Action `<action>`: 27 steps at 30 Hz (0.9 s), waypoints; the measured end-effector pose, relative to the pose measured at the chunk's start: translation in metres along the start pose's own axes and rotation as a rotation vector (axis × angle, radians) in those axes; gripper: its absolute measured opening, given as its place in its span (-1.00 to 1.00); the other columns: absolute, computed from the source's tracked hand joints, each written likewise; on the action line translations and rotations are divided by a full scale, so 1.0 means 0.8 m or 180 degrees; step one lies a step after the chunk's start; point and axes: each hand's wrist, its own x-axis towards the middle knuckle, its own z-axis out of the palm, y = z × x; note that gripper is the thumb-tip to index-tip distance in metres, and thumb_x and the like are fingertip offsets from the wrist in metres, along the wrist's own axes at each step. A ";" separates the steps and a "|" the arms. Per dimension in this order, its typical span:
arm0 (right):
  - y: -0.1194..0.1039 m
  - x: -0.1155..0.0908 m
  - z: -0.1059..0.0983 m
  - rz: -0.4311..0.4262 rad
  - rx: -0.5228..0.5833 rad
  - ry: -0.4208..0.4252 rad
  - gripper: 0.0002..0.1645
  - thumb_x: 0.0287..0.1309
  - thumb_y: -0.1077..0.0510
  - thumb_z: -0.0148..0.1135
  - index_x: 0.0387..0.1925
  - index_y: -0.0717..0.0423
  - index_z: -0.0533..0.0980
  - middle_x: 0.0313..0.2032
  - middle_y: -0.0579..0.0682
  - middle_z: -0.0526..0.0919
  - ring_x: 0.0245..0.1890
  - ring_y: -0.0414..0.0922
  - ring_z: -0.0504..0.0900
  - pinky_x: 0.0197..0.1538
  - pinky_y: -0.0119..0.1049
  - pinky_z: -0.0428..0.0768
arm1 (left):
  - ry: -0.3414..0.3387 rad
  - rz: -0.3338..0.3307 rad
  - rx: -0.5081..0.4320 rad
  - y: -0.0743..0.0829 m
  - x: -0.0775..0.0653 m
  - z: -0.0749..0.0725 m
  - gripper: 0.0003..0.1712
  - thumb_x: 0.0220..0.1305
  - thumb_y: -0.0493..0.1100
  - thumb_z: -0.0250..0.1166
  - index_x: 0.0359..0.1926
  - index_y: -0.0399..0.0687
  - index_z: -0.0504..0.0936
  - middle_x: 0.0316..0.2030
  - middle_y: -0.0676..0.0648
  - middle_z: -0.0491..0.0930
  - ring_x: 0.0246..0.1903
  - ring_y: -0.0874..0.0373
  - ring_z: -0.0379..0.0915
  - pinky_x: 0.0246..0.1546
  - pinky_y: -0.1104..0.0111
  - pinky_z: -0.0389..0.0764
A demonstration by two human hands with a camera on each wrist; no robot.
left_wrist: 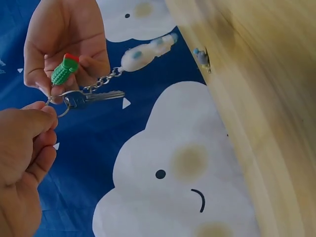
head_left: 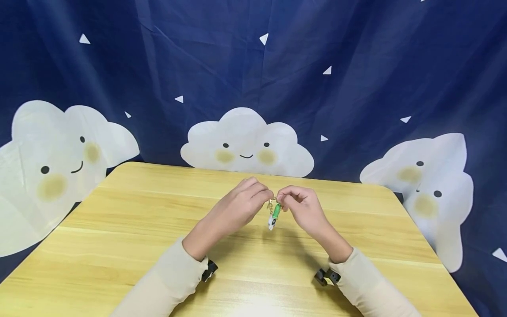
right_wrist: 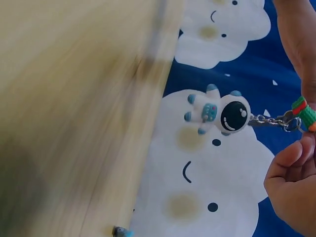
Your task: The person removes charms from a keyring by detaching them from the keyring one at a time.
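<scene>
My left hand point(head_left: 241, 202) pinches a metal key ring point(left_wrist: 67, 109) between thumb and forefinger. From the other side, the fingertips of my right hand point(head_left: 306, 209) pinch at the same ring, by the top of a green ribbed charm point(left_wrist: 63, 72) with a red part. A key point(left_wrist: 106, 95) hangs on the ring. A short chain point(left_wrist: 102, 81) joins it to a white astronaut figure point(right_wrist: 234, 116) with blue hands and feet and a black visor. In the head view the astronaut point(head_left: 271, 221) dangles above the tabletop between both hands.
Below the hands lies a light wooden table point(head_left: 119, 246). A dark blue curtain point(head_left: 222, 57) with white clouds hangs behind it. Black wrist mounts point(head_left: 209, 270) sit at both cuffs. A small grey and blue object point(left_wrist: 202, 57) shows at the table's edge in the wrist views.
</scene>
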 end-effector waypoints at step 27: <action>0.006 0.002 -0.004 -0.0356 -0.0174 0.0129 -0.81 0.29 0.41 0.16 -0.34 0.26 0.69 -0.48 0.07 0.65 -0.56 -0.19 0.48 -0.42 -0.38 0.50 | 0.0145 -0.0836 -0.0670 0.008 0.001 0.012 -0.92 0.36 -0.24 0.38 -0.26 -0.15 0.76 -0.31 -0.01 0.74 -0.25 0.14 0.55 -0.17 0.38 0.58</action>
